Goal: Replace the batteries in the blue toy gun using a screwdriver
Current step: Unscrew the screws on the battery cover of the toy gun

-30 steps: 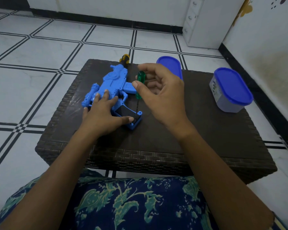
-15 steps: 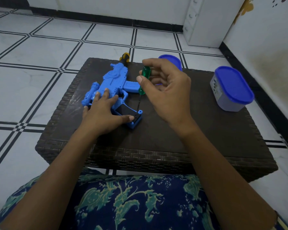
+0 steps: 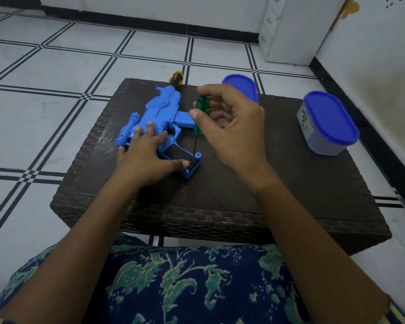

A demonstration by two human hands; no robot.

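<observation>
Blue toy gun (image 3: 160, 118) lies flat on dark wicker table (image 3: 267, 195), toward table's 11 o'clock, grip pointing to 5 o'clock. Left hand (image 3: 147, 160) presses on gun body, fingers straight and spread, thumb along grip. Right hand (image 3: 232, 132), at gun's 3 o'clock, pinches green screwdriver (image 3: 200, 115) handle between thumb and curled fingers. Shaft near upright, tip down in grip's butt end. Blue-lidded container (image 3: 325, 125) at table's 2 o'clock, well apart from gun.

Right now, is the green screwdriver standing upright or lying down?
Nearly upright: the right hand pinches the green screwdriver by its handle, tip down on the grip end of the blue toy gun.
</observation>
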